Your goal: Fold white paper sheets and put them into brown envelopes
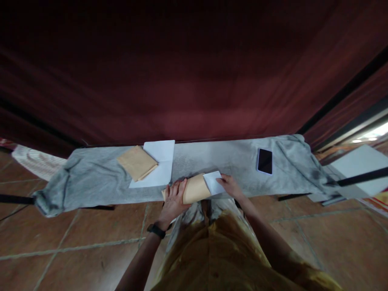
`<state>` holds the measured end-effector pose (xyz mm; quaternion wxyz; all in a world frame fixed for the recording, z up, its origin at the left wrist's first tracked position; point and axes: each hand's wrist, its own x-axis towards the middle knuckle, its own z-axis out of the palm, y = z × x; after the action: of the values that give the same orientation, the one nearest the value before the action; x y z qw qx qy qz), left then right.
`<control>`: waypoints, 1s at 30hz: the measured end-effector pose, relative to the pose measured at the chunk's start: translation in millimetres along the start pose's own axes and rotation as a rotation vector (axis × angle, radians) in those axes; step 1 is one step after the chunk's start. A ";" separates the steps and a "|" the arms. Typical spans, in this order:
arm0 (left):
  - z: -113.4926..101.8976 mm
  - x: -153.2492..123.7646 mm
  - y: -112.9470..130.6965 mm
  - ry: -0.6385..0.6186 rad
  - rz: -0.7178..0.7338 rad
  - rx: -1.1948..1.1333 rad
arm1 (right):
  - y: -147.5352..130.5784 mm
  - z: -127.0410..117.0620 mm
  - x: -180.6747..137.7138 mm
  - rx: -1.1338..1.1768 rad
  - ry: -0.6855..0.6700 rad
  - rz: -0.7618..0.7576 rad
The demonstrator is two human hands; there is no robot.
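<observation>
brown envelope [195,189] at the near edge of the grey cloth [91,178]
left hand [174,199] lies open and flat on it; right hand [232,186] seems to pinch the white sheet [214,182] at its 3 o'clock end. phone [264,161] at 2 o'clock.

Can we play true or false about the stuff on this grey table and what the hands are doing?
1. The left hand rests on a brown envelope. True.
2. The right hand holds a red pen. False: it holds a folded white paper at the envelope's end.
3. A phone lies on the grey cloth, to the right of the hands. True.
4. The stack of brown envelopes lies on the floor. False: it lies on white sheets on the cloth.
</observation>
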<state>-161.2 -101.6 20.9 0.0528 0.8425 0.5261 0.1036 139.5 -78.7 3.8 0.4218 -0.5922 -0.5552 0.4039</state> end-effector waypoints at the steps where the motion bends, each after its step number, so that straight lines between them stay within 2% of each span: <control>1: -0.5 2.9 2.8 0.003 0.013 -0.003 | -1.1 6.3 -1.2 -0.006 0.003 0.003; 7: -0.3 16.1 15.6 0.009 0.075 -0.013 | -5.3 27.0 -4.6 -0.009 0.082 0.005; 11: 1.3 19.6 21.9 -0.015 0.120 -0.020 | -7.0 30.2 -6.4 0.065 0.051 0.017; 24: 11.3 21.9 44.2 -0.036 0.204 0.054 | 9.0 16.2 -4.2 0.351 0.066 0.240; 30: 18.4 19.2 51.1 -0.060 0.162 0.044 | 8.8 12.3 -5.4 0.429 0.076 0.305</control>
<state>-104.0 -106.6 15.3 0.0418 0.8859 0.4565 0.0706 130.3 -83.8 -8.4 0.4923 -0.5809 -0.3450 0.5488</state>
